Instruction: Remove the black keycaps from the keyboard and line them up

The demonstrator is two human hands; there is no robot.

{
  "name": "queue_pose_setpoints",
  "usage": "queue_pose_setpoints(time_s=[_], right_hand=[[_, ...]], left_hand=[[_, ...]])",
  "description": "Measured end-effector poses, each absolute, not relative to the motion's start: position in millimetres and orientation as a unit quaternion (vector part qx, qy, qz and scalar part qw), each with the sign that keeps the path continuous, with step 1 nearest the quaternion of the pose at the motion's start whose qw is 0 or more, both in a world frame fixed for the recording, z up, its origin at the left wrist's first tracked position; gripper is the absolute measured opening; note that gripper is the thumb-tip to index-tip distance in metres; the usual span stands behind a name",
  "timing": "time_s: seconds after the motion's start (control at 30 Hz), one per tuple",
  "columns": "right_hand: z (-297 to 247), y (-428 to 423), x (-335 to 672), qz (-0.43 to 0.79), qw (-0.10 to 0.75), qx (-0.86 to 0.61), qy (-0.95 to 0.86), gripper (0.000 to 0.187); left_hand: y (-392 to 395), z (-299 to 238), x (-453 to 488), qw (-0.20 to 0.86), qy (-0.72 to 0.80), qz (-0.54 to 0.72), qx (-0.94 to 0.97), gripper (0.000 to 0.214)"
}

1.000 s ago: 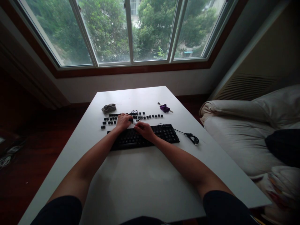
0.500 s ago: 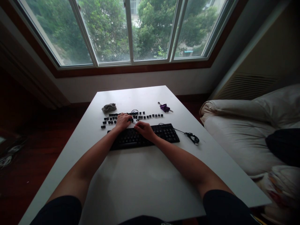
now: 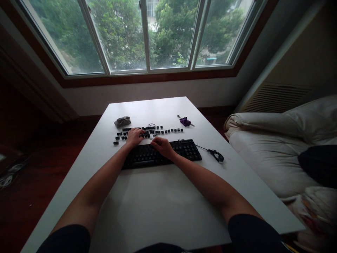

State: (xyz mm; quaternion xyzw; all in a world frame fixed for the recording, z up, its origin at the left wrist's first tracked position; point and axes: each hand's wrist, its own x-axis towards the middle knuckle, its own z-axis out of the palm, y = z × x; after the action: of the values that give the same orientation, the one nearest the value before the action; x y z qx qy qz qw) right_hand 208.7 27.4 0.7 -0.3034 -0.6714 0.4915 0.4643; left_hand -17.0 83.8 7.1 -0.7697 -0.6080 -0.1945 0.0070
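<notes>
A black keyboard lies across the middle of the white table. Just behind it, loose black keycaps sit in rows. My left hand rests among the keycaps above the keyboard's far left edge, fingers curled down onto them; what they pinch is too small to see. My right hand lies on the keyboard's upper middle, fingers bent together over the keys. A thin wire keycap puller lies near the keycaps.
A crumpled grey cloth sits at the back left of the table, a small purple tool at the back right. The keyboard's coiled cable end lies to the right. A bed with white bedding stands beside the table's right edge.
My left hand has shifted a little to the left among the keycaps. The right hand has stayed on the keyboard.
</notes>
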Motion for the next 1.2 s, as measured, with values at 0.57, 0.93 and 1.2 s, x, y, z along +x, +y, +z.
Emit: queue_pose_setpoints(time_s=[0.57, 0.93, 1.2], right_hand=[[1.2, 26.7, 209.1, 0.494, 0.462, -0.306, -0.67, 0.035], [0.5, 26.9, 208.1, 0.502, 0.464, -0.311, -0.661, 0.035], [-2.2, 36.0, 208.8, 0.529, 0.478, -0.284, -0.641, 0.029]], left_hand=[[86.2, 2.7, -18.6, 0.005, -0.593, -0.196, -0.781, 0.027], [88.1, 1.6, -18.1, -0.005, -0.58, -0.218, -0.785, 0.027], [85.0, 5.0, -16.8, 0.003, -0.575, -0.227, -0.786, 0.025]])
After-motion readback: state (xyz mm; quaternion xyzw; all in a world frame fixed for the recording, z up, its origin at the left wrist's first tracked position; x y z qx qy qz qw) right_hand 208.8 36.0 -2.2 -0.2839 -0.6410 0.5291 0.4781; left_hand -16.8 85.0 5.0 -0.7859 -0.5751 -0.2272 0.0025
